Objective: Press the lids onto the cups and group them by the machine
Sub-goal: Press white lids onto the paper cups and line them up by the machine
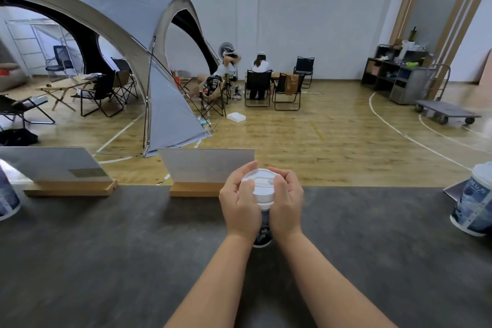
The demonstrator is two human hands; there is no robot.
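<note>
Both thumbs lie flat on top of a white lid [262,186], and the remaining fingers of each hand curl round its rim from opposite sides, clamped on it. The left hand [239,201] grips the lid's left edge; the right hand [287,201] grips its right edge. The lid sits on a blue-printed cup [263,231], which stands upright between the two wrists, its base on the dark grey counter [106,261]. Only a narrow strip of the cup wall shows between the palms.

Three cups are in view. A second cup [472,205], lidded, stands at the counter's right end, well apart from the hands. A third cup [6,198] is cut off by the left edge of the view; its top is out of frame.

Two sign boards stand in wooden bases at the counter's far edge: one [207,166] just beyond the hands, one [53,166] further left.

Past the counter lies a wooden floor with white court lines. A grey dome tent [106,21] occupies the left. Two seated people [259,66] and several folding chairs are mid-room. Dark shelving [391,72] and a flat trolley [444,112] stand at the right.
</note>
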